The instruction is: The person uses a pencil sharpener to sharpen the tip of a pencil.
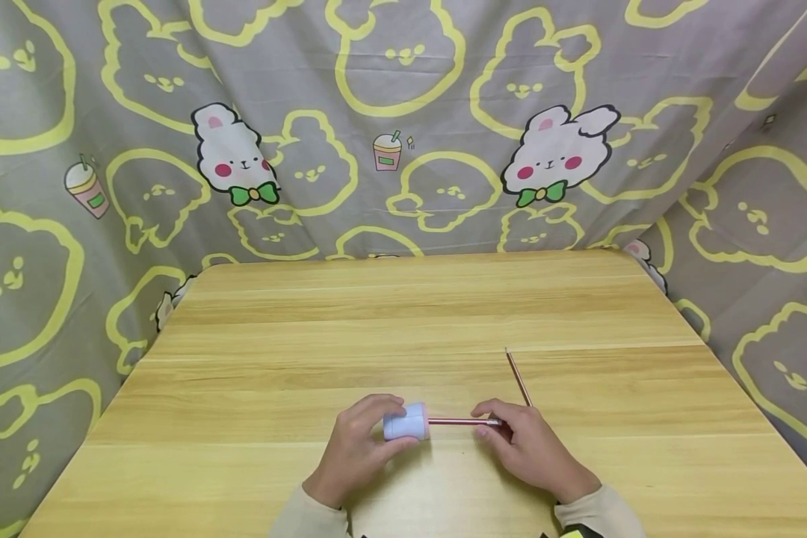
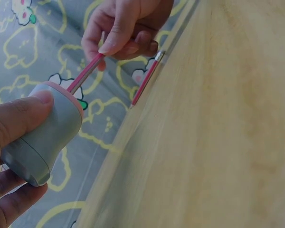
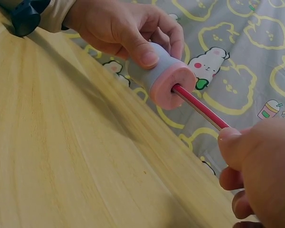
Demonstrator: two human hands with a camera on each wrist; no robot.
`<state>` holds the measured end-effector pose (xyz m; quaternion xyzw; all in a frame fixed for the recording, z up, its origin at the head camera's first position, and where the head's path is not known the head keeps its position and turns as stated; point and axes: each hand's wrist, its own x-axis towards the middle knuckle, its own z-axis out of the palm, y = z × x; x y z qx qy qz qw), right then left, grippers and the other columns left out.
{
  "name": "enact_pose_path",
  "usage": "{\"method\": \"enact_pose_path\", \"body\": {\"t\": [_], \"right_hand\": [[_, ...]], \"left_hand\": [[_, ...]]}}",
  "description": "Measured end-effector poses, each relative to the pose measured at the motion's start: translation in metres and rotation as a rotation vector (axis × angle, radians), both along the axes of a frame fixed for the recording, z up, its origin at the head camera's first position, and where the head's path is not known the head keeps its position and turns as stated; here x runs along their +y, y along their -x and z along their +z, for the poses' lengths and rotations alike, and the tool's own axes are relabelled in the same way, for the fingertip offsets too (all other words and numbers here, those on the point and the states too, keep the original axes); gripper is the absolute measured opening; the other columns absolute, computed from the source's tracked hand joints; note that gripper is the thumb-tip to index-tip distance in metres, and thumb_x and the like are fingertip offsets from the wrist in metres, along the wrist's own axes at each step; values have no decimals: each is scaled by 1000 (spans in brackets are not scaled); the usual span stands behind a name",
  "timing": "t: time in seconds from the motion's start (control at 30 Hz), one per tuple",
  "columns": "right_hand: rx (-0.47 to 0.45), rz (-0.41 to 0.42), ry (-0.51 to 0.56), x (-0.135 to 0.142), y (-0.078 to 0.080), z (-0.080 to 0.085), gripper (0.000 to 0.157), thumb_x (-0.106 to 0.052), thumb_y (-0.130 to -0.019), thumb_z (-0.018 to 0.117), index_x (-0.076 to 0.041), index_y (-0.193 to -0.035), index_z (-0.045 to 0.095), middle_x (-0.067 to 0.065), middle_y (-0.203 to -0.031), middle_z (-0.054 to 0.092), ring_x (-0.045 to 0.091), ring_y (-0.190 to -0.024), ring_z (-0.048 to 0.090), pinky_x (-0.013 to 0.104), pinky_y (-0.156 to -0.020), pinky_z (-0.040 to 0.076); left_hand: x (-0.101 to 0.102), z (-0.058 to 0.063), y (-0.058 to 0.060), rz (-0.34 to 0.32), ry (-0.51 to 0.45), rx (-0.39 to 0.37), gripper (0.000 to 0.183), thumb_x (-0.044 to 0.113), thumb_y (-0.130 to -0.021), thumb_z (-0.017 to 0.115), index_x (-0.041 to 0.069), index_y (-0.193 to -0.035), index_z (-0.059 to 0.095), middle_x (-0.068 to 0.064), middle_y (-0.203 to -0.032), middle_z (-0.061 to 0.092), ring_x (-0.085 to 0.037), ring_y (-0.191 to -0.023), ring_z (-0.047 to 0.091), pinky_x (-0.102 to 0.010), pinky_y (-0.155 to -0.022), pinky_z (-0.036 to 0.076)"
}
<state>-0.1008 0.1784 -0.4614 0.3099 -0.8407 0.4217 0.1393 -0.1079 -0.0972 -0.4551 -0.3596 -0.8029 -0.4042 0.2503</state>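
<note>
My left hand point(image 1: 359, 441) grips a light-blue pencil sharpener point(image 1: 406, 422) with a pink end, its thumb and fingers around the body. A red striped pencil point(image 1: 453, 421) runs into the hole in the sharpener's pink face point(image 3: 164, 90), so its tip is hidden inside. Toward the other end of that pencil, my right hand point(image 1: 527, 444) pinches it between thumb and fingers. A second red pencil point(image 1: 518, 377) lies on the table just beyond the right hand; in the left wrist view its white-tipped end shows.
The wooden table point(image 1: 309, 336) spreads around both hands. Grey curtains point(image 1: 390, 202) with yellow outlines and white bunnies hang along its back and sides. A dark band point(image 3: 26, 16) sits on the left wrist.
</note>
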Motion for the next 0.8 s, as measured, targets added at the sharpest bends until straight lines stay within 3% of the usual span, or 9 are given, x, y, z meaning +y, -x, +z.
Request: {"method": "enact_pose_path", "body": {"t": [0.3,0.57,0.8], "right_hand": [[-12,8,5,-1,1,-1,15,2,-86,70,-12,-90,66,-12,-69,54,-4,-58,40,15,-45,40],[-5,-1,0,-1,1,-2,16,3,-85,70,-12,-90,65,-11,-70,55,-4,-58,40,15,-44,41],[18,-3,3,0,1,1,17,4,-84,69,-11,-90,64,-11,-71,56,-4,-59,41,15,-45,41]], "left_hand": [[0,0,-1,3,-1,-51,33,15,-67,88,5,-90,66,-9,-101,70,-20,-93,67,-21,-83,56],[1,-1,1,0,-8,4,36,14,-64,89,5,-89,66,-10,-99,70,-21,-89,68,-22,-81,57],[1,0,0,5,-3,-22,35,14,-65,89,5,-89,66,-12,-99,70,-22,-91,68,-21,-81,56]]}}
